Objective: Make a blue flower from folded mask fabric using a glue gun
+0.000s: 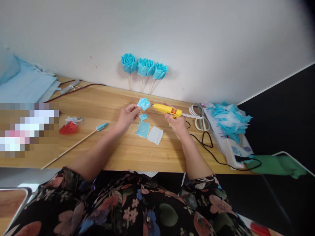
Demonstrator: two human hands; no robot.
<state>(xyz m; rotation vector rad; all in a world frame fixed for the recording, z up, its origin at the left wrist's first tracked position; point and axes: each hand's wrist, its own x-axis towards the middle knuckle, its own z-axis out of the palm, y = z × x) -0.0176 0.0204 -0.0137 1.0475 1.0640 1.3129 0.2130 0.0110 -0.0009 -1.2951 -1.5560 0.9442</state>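
Note:
A folded blue fabric petal (143, 104) is pinched between the fingertips of my left hand (128, 116). My right hand (176, 123) grips a yellow glue gun (165, 109), its metal nozzle at the petal's right edge; I cannot tell whether it touches. A white glue stick (190, 116) juts from the gun's back. Just below the petal lies a smaller folded blue piece (143, 117). Nearer to me are a flat blue square (143, 128) and a white square (155, 135) on the wooden table (128, 150).
Three blue fabric flowers (145, 67) on sticks lean against the wall. A wooden stick with a blue tip (102, 127) and a red plastic bag (68, 127) lie left. Scissors (202, 123), a blue scrap pile (228, 118), a power strip (232, 154) and a black cord (209, 149) are right.

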